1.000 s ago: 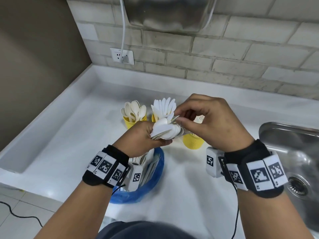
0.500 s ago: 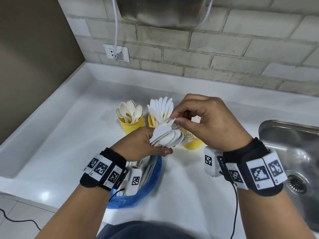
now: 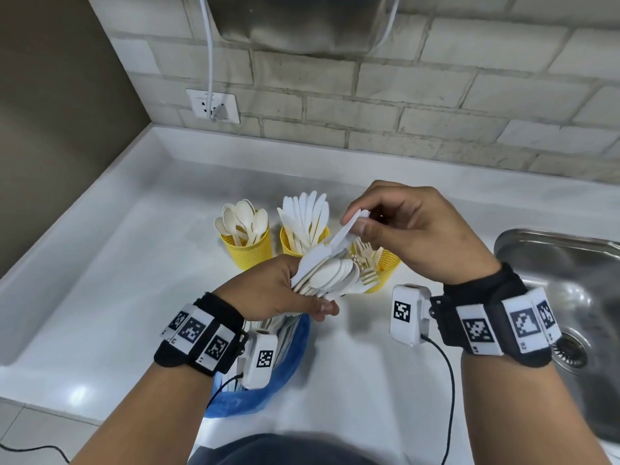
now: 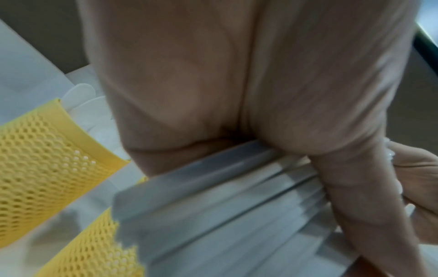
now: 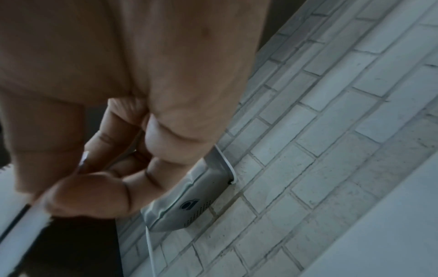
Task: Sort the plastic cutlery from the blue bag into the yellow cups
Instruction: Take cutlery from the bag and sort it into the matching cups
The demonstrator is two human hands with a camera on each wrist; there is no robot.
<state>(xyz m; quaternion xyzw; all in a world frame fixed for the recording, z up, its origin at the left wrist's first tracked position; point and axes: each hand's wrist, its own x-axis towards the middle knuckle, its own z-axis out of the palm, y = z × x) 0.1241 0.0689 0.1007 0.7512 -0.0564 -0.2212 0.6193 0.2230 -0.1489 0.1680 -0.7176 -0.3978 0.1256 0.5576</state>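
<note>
My left hand [image 3: 268,290] grips a mixed bundle of cutlery [image 3: 330,275], fingers curled round the handles, with spoon bowls and fork tines fanned out toward 2 o'clock. My right hand [image 3: 412,229] pinches one knife [image 3: 339,238] between thumb and forefinger at its blade end; the handle end of the knife is in among the bundle. The right wrist view confirms the pinch on a thin white strip.

Layout, left to right:
1. The spoon cup [image 3: 246,248] stands at 11 o'clock from my left hand and holds spoons, bowls up.
2. The knife cup [image 3: 292,241] stands just beside it, at 12 o'clock from the bundle, and holds knives, blades up.
3. The fork cup [image 3: 385,263] stands at 2 o'clock from the bundle, partly hidden behind both hands, with forks in it.
4. The blue bag [image 3: 281,374] lies on the worktop [image 3: 117,280] under my left wrist, at 6 o'clock, with more cutlery in it.

Controlling relation: the long axis of the knife runs from 7 o'clock (in the bundle) to 1 o'clock (in my right hand). The knife cup lies at 9 to 10 o'clock from my right hand, near it. In my judgement, the knife must be drawn clear along its own axis, turned upright, then carried left into the knife cup.
</note>
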